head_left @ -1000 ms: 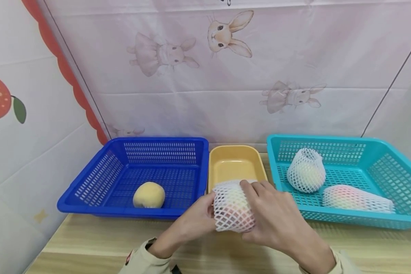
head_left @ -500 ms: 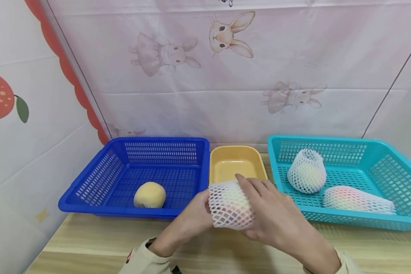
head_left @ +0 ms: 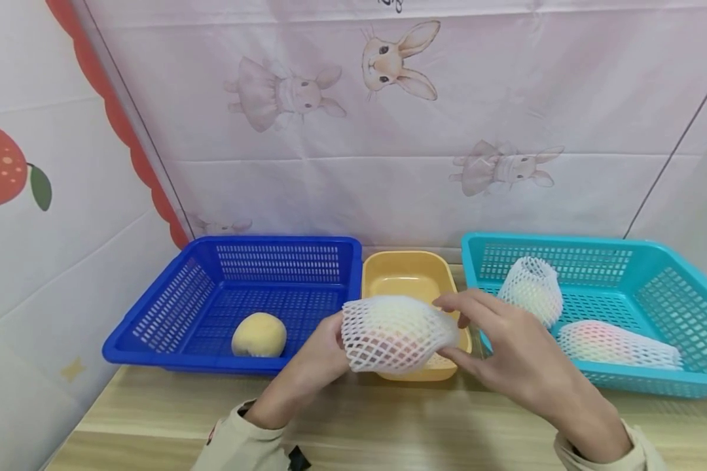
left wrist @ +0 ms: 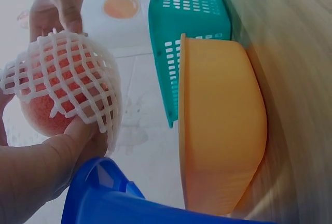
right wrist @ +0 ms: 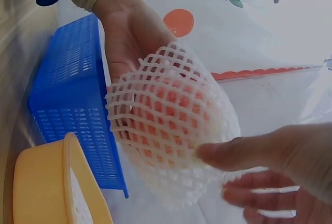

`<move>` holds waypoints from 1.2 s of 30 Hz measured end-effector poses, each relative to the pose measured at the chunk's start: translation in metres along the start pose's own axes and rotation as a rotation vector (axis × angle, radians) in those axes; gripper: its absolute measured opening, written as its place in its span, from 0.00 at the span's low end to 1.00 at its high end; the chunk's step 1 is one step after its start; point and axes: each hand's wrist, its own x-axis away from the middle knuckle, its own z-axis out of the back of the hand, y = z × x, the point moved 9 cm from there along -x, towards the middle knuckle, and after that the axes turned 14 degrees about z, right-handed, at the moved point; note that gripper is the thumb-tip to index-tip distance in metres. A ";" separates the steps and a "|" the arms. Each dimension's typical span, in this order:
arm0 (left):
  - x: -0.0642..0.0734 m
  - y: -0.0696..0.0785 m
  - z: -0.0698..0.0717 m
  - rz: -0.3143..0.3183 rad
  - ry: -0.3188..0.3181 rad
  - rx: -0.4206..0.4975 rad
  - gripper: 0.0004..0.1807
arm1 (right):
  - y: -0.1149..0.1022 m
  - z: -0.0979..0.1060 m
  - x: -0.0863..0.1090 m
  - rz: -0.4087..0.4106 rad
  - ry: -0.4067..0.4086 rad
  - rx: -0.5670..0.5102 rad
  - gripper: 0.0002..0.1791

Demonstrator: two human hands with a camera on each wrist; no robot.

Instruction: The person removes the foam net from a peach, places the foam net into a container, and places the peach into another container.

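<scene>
A red and pale-yellow peach (head_left: 396,330) sits inside a white foam net sleeve (head_left: 359,343), above the front end of the yellow tray (head_left: 430,375). My left hand (head_left: 315,356) grips it from the left; in the left wrist view the thumb (left wrist: 80,136) presses near the sleeve's wide open end, where bare red fruit (left wrist: 44,112) shows. At the sleeve's narrowed far end is my right hand (head_left: 524,347), thumb and fingers curled around it. The right wrist view shows that thumb (right wrist: 212,154) on the mesh and the other fingers (right wrist: 254,195) behind.
On the left, a blue basket (head_left: 153,353) holds one bare pale-yellow peach (head_left: 259,335). Two netted fruits, one upright (head_left: 533,291) and one lying on its side (head_left: 613,343), are in the turquoise basket (head_left: 671,252) on the right. A patterned sheet (head_left: 300,196) hangs behind.
My right hand has slid rightward from around the fruit to the sleeve's far end, which now stretches out narrow. The left hand and netted peach have shifted slightly left and up.
</scene>
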 end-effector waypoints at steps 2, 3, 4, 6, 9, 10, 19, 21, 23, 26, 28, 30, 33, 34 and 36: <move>0.000 0.000 0.003 0.002 0.003 0.006 0.29 | -0.004 0.005 -0.001 0.061 0.058 -0.011 0.27; 0.000 0.000 0.004 0.001 0.003 0.009 0.29 | -0.006 0.006 -0.002 0.088 0.079 -0.018 0.25; 0.000 0.000 0.004 -0.002 0.003 0.012 0.29 | -0.007 0.007 -0.002 0.110 0.096 -0.023 0.24; 0.000 0.000 0.006 -0.007 0.002 0.017 0.29 | -0.009 0.008 -0.003 0.146 0.118 -0.026 0.19; 0.000 0.001 0.007 -0.010 0.003 0.024 0.29 | -0.010 0.009 -0.003 0.177 0.135 -0.021 0.18; 0.000 0.001 0.008 -0.008 0.005 0.026 0.29 | -0.010 0.009 -0.002 0.180 0.137 -0.018 0.18; -0.001 0.001 0.010 0.016 0.000 0.039 0.29 | -0.006 0.010 -0.001 0.159 0.133 -0.002 0.23; -0.001 0.001 0.010 0.016 -0.009 0.039 0.29 | -0.006 0.010 -0.001 0.161 0.132 0.003 0.22; -0.002 0.002 0.010 0.017 -0.015 0.039 0.30 | -0.005 0.011 -0.001 0.166 0.136 0.006 0.22; -0.002 0.001 0.010 0.028 -0.032 0.048 0.30 | -0.003 0.011 0.000 0.170 0.139 0.007 0.13; -0.002 0.001 0.010 0.042 -0.034 0.051 0.30 | -0.002 0.012 0.000 0.171 0.143 0.010 0.09; -0.002 0.000 0.010 0.054 -0.028 0.047 0.31 | -0.001 0.012 0.001 0.170 0.148 0.017 0.09; -0.002 0.001 0.011 0.051 -0.021 0.042 0.32 | 0.001 0.013 0.001 0.169 0.156 0.031 0.16; -0.001 0.001 0.012 0.045 -0.021 0.043 0.32 | 0.001 0.014 0.001 0.170 0.159 0.031 0.20; -0.001 0.004 0.013 0.026 -0.029 0.049 0.33 | 0.002 0.015 0.001 0.170 0.161 0.031 0.14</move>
